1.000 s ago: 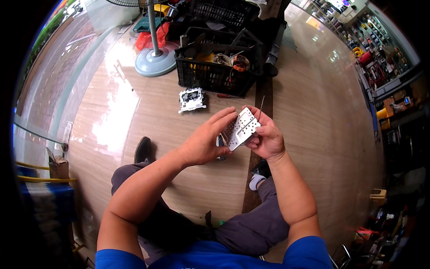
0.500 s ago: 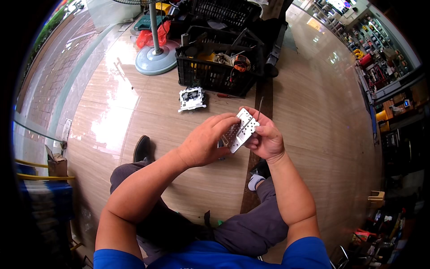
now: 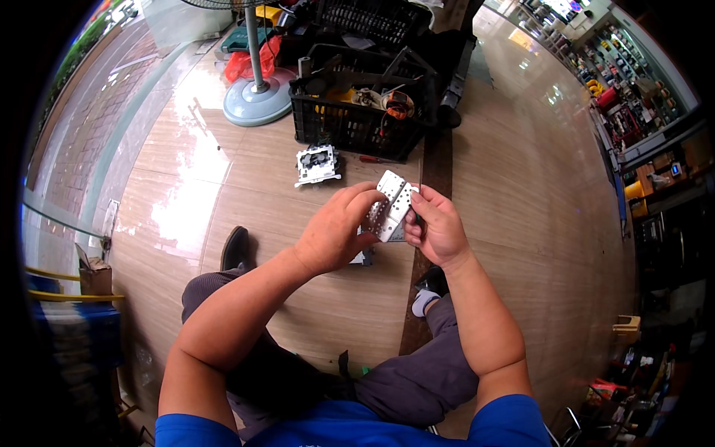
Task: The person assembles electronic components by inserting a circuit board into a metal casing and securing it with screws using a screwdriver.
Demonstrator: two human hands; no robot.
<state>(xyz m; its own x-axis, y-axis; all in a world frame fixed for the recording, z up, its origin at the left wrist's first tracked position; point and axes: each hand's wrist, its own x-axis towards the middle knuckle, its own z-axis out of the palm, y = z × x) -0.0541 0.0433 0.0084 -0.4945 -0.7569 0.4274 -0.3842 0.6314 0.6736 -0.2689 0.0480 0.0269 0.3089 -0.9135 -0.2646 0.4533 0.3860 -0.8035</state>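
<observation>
A white metal plate (image 3: 398, 200) dotted with holes is tilted up between my hands. My left hand (image 3: 334, 229) is closed on its left side, fingertips over the top and thumb beneath. At the plate's right edge is my right hand (image 3: 441, 226), fingers curled round a thin-shafted screwdriver (image 3: 421, 174) that points away from me. Its handle is mostly hidden in the palm. Below the plate, a grey metal part (image 3: 363, 258) shows partly behind my left hand. Farther off, a white-framed mechanism (image 3: 317, 165) with dark inner parts lies on the floor.
A black plastic crate (image 3: 350, 119) full of tools stands ahead, with a red-handled tool (image 3: 376, 159) on the floor before it. Left of the crate are a round fan base (image 3: 258, 104) and a red plastic bag (image 3: 240, 65). My shoe (image 3: 235, 248) rests at left.
The plate has shifted slightly left and turned to show more of its face. My right hand has moved a little left, and the screwdriver shaft stands more upright. The grey part below shows more.
</observation>
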